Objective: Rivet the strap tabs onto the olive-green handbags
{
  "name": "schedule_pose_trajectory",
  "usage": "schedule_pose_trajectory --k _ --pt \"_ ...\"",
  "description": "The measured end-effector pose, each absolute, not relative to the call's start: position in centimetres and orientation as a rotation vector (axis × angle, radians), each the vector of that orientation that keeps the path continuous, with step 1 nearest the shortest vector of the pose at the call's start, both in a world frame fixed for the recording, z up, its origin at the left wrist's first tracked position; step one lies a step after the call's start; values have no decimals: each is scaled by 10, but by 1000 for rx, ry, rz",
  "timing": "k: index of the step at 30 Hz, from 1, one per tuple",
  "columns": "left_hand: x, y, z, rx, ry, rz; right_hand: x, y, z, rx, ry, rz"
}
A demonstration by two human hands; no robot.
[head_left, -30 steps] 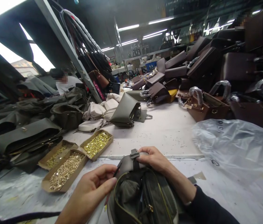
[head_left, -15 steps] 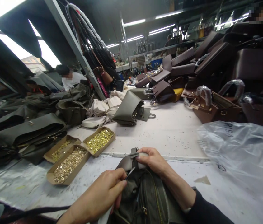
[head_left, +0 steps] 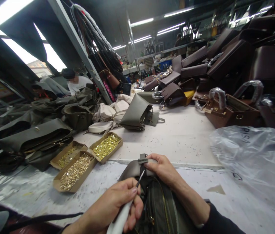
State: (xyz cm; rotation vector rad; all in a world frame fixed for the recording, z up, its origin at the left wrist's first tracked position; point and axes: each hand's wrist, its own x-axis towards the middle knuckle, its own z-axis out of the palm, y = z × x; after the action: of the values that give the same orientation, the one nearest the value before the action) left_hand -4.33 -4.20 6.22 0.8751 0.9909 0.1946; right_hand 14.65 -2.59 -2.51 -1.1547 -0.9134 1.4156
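Observation:
A dark olive-green bag with brass zips lies on the bench in front of me. My right hand pinches a short strap tab at the bag's far edge between thumb and fingers. In my left hand is a pointed tool with a white handle and a thin metal tip; I cannot tell its exact kind. That tip points up at the base of the tab, close to it; contact is unclear.
Cardboard trays of small gold-coloured metal parts stand left of the bag. Dark green bags pile up farther left. Brown handbags and a clear plastic bag are at the right. A person in white is beyond the pile.
My left hand has turned and brought the tool's tip up toward the strap tab, so the white handle now shows. My right hand keeps its pinch on the tab.

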Motion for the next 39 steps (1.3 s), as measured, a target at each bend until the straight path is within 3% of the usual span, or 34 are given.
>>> schedule_pose_trajectory --k 23,39 --pt "-43 -46 20 788 941 393 146 -28 -21 -1146 -876 1446" --pt "-41 -50 29 808 979 381 148 -29 -21 -1116 -881 1452"
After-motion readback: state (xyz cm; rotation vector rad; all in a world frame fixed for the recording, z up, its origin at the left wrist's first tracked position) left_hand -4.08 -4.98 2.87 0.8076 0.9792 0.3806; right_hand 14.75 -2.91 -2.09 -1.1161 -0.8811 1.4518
